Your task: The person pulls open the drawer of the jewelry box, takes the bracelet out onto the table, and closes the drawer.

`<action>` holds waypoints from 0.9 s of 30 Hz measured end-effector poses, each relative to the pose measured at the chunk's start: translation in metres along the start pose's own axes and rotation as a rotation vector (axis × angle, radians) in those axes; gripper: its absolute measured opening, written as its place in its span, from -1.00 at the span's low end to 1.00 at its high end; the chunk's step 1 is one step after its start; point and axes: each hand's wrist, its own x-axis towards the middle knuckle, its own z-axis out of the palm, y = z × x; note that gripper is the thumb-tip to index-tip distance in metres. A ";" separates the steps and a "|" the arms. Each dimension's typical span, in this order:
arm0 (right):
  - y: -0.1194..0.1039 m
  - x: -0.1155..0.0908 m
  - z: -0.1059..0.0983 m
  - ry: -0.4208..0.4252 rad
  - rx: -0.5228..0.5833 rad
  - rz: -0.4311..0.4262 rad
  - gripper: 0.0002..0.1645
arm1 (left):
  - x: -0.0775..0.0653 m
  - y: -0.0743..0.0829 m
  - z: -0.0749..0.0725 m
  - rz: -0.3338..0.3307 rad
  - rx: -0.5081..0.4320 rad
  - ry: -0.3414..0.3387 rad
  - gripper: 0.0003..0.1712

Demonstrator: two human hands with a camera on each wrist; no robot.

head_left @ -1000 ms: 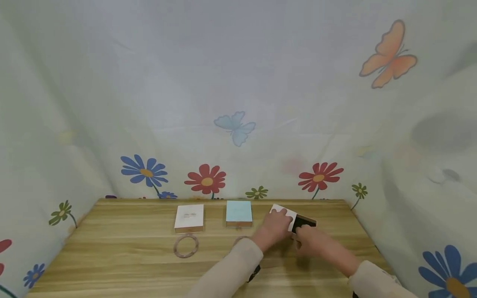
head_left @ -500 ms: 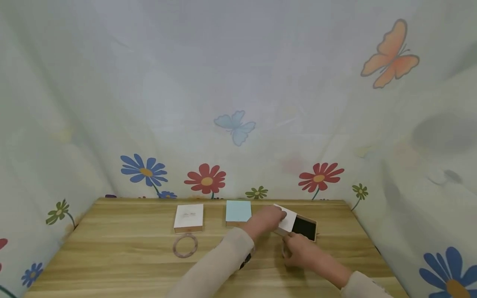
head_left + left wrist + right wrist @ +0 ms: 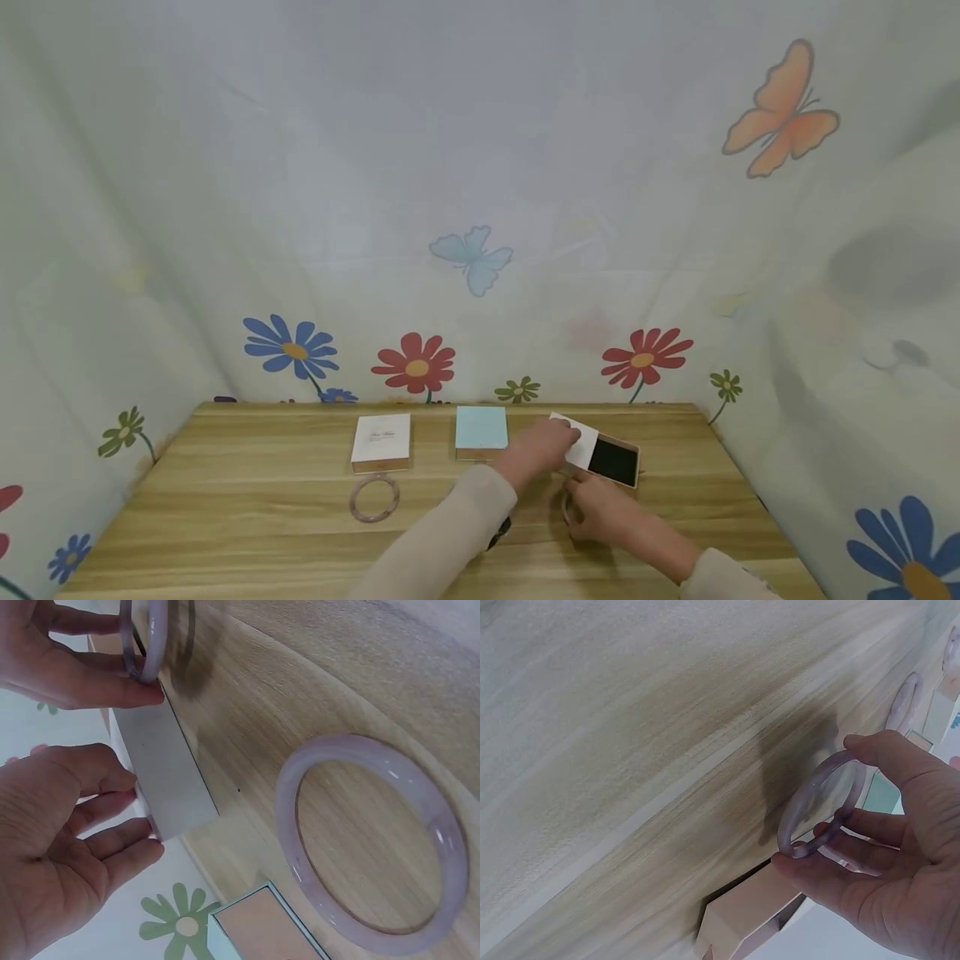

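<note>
At the table's back right, a white slide-out box [image 3: 582,451] lies at an angle, its dark-lined drawer [image 3: 613,462] pulled partway out to the right. My left hand [image 3: 542,447] holds the white sleeve at its left end, fingers bent over the edge, as the left wrist view shows. Just in front of the box, my right hand [image 3: 602,510] pinches a pale purple bangle [image 3: 799,814] between thumb and fingers. The bangle is raised on edge above the table. In the left wrist view another purple bangle [image 3: 448,840] lies flat; my left arm mostly hides it from the head camera.
A closed white box [image 3: 381,437] with printed lettering stands at the back left, a third bangle [image 3: 353,502] in front of it. Between the white boxes is a light blue box [image 3: 481,428]. A flowered curtain [image 3: 480,333] hangs behind the wooden table [image 3: 247,500].
My right hand has left the drawer, moved left and towards me, and taken hold of a bangle. The drawer's dark inside shows more. My left hand has shifted slightly left on the sleeve.
</note>
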 end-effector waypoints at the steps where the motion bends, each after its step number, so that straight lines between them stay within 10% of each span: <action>1: 0.000 0.000 0.000 0.004 -0.004 -0.004 -0.63 | 0.000 0.000 0.000 0.001 0.003 0.005 -0.69; 27: 0.011 0.004 0.012 -0.002 -0.030 -0.110 -0.49 | 0.002 0.001 0.008 -0.044 -0.038 -0.004 -0.58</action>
